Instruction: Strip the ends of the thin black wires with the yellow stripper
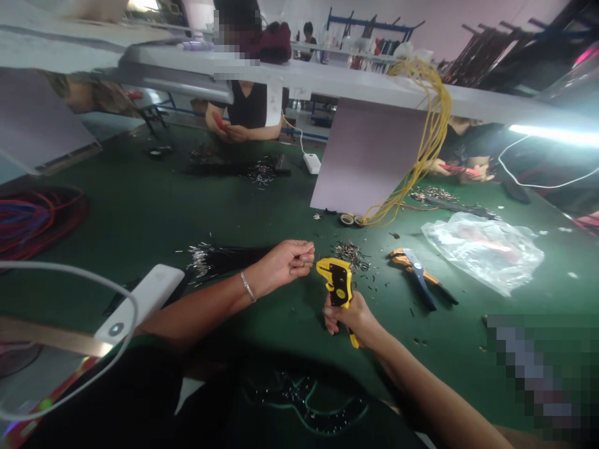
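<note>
My right hand (356, 317) is wrapped round the handles of a yellow and black wire stripper (340, 284), its head pointing up and away from me. Just left of the tool's head, my left hand (287, 265) has its fingers pinched together; what lies in the pinch, if anything, is too small to make out. A bundle of black wires (238, 257) with bare, shiny ends lies behind my left wrist, partly hidden by it. Beyond the wire stripper a heap of small dark and coppery offcuts (350, 254) is scattered on the green table (290, 324).
Orange and blue pliers (416, 274) and a clear plastic bag (486, 246) lie right. Yellow wires (435, 118) hang from the shelf (365, 84) by two tape rolls (347, 219). A white oblong device (145, 299) is left. Two people with red tools sit opposite.
</note>
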### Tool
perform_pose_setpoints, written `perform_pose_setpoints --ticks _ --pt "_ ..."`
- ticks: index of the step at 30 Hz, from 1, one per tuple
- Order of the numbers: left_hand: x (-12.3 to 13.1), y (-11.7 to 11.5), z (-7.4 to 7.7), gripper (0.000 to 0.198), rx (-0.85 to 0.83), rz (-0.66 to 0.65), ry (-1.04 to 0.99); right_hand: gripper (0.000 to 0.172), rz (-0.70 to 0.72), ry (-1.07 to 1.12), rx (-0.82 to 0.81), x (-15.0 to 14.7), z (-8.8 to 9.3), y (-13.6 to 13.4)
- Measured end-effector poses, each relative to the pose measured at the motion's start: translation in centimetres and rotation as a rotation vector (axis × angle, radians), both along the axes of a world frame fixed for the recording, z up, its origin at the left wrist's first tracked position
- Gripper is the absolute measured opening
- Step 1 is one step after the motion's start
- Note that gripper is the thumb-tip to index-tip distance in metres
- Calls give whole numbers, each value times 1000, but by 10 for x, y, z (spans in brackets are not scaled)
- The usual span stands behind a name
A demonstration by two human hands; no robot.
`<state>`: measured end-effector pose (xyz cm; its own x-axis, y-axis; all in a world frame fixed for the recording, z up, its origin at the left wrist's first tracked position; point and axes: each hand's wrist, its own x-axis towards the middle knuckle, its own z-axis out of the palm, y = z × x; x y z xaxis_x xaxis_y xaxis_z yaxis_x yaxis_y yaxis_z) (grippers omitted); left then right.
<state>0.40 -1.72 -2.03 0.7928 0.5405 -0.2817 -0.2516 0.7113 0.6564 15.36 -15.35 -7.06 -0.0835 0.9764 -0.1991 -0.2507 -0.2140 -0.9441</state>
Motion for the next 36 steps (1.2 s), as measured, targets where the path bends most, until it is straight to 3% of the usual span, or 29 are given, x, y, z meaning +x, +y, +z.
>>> perform_pose_setpoints --ticks 5,14,27,36 --pt "1 -9 5 23 -1 -12 0 30 -36 -34 22 3 -1 -1" --pt "-1 -5 6 25 53 15 34 31 4 -74 19 -1 -10 -9" --pt "0 -20 16 23 68 26 20 32 -74 -125 64 3 -6 -4" --pt "-1 -17 16 24 57 43 90 34 -136 -273 -16 1 -9 -7"
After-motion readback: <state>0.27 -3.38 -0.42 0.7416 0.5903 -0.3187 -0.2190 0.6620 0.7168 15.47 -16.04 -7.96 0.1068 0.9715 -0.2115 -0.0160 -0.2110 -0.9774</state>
